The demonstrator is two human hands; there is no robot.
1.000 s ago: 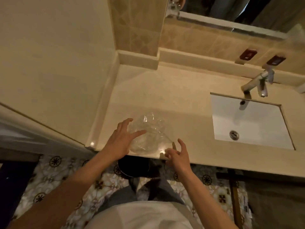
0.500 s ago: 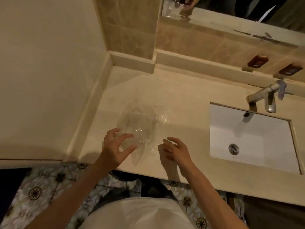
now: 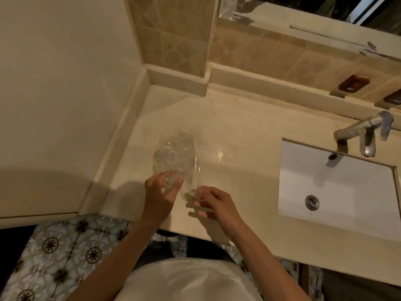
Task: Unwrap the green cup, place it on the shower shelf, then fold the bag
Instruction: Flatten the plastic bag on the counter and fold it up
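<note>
A clear crumpled plastic bag (image 3: 175,155) lies on the beige counter (image 3: 238,131), left of the sink. My left hand (image 3: 160,194) is at the bag's near left edge, index finger and thumb spread over the plastic and touching it. My right hand (image 3: 213,200) is at the bag's near right corner, fingers curled and pinching the plastic there. The green cup and the shower shelf are not in view.
A white rectangular sink (image 3: 338,185) with a drain is set in the counter at right, under a metal tap (image 3: 366,131). Two dark soap dishes (image 3: 353,83) sit on the back ledge below a mirror. A wall (image 3: 65,83) bounds the counter's left side. Patterned floor tiles (image 3: 60,253) lie below.
The view has shifted so the counter sits higher in frame. My right hand has come in from beside the bag and taken hold of its near corner. The left hand stays at the bag's edge.
</note>
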